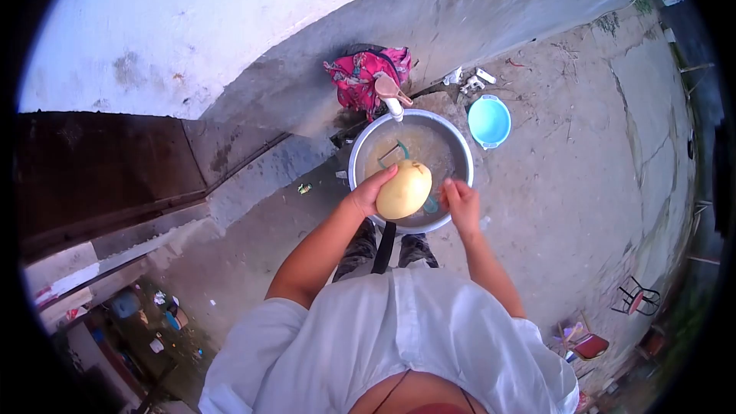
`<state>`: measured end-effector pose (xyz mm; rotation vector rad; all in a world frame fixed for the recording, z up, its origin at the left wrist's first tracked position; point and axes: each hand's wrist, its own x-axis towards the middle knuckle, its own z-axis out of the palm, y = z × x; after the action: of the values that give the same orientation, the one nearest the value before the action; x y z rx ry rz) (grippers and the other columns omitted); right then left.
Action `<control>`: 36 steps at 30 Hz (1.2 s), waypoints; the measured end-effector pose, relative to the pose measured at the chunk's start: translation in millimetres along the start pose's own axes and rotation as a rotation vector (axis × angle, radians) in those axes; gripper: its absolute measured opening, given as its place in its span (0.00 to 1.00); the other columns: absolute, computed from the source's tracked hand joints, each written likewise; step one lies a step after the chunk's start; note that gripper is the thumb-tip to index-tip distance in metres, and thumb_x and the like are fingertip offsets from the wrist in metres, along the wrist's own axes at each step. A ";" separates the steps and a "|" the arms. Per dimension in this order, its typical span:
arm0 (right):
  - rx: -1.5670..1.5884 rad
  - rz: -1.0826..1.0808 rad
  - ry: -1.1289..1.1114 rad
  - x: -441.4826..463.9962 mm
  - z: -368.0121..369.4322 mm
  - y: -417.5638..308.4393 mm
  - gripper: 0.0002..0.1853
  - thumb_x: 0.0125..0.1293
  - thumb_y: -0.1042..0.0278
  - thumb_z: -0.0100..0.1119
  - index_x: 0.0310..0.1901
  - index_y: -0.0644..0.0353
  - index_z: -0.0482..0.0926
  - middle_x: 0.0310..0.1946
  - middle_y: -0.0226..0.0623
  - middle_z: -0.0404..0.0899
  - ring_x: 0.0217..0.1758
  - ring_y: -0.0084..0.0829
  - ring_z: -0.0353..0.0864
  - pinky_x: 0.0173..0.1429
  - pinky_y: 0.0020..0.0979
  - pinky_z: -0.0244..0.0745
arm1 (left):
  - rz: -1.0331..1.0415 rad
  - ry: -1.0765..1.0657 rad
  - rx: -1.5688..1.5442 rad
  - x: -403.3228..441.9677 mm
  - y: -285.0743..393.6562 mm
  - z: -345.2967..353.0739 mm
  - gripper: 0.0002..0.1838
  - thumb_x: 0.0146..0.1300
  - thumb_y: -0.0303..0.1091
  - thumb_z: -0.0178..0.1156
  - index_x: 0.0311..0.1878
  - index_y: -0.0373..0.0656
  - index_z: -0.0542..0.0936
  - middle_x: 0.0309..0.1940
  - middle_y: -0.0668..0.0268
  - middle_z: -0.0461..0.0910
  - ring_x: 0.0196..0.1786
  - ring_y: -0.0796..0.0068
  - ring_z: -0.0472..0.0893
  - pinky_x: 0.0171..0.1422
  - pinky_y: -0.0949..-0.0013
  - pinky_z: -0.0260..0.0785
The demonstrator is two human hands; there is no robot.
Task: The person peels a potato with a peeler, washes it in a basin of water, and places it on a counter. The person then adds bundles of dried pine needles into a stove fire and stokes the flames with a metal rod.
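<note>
The 2 forearms [330,238] reach away from the body, slanting inward over a grey basin [458,155]. The left hand [371,193] grasps the left side of a pale yellow melon [406,190], thumb on top, above the basin's near half. The right hand [461,205], right of the melon and apart from it, has its fingers curled (whether around something, I cannot tell).
</note>
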<state>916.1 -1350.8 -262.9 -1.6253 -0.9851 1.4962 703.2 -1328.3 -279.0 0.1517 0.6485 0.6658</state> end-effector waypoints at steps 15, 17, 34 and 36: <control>-0.475 -0.043 -0.229 94.0 79.8 -59.5 0.21 0.56 0.52 0.61 0.34 0.66 0.73 0.24 0.34 0.76 0.26 0.22 0.74 0.32 0.26 0.71 | 0.106 0.011 1.224 13.3 36.7 20.4 0.31 0.49 0.46 0.67 0.52 0.37 0.71 0.46 0.58 0.76 0.49 0.68 0.76 0.54 0.68 0.65; -0.513 -0.141 -0.182 99.5 82.1 -50.1 0.19 0.57 0.54 0.60 0.33 0.66 0.74 0.22 0.34 0.76 0.24 0.22 0.74 0.30 0.26 0.71 | 0.105 -0.002 1.217 13.5 41.4 22.8 0.30 0.49 0.47 0.66 0.52 0.38 0.72 0.46 0.58 0.76 0.50 0.68 0.75 0.55 0.68 0.65; -0.105 -0.156 -0.578 122.7 62.0 -46.3 0.15 0.62 0.70 0.53 0.51 0.61 0.72 0.31 0.27 0.76 0.32 0.20 0.76 0.36 0.23 0.72 | -0.123 -0.106 0.610 13.1 79.2 2.0 0.26 0.55 0.41 0.62 0.54 0.36 0.70 0.44 0.63 0.77 0.45 0.77 0.77 0.50 0.73 0.69; -0.417 -0.420 -0.449 125.4 65.6 -49.1 0.14 0.56 0.72 0.60 0.45 0.60 0.77 0.28 0.30 0.78 0.28 0.22 0.77 0.33 0.25 0.72 | -0.129 -0.163 0.492 10.8 82.2 1.3 0.27 0.55 0.42 0.62 0.54 0.36 0.70 0.43 0.63 0.77 0.43 0.78 0.78 0.48 0.74 0.70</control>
<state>852.4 -1216.7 -282.1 -1.2413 -1.8621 1.4447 667.3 -1257.0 -256.2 0.6090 0.6484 0.3551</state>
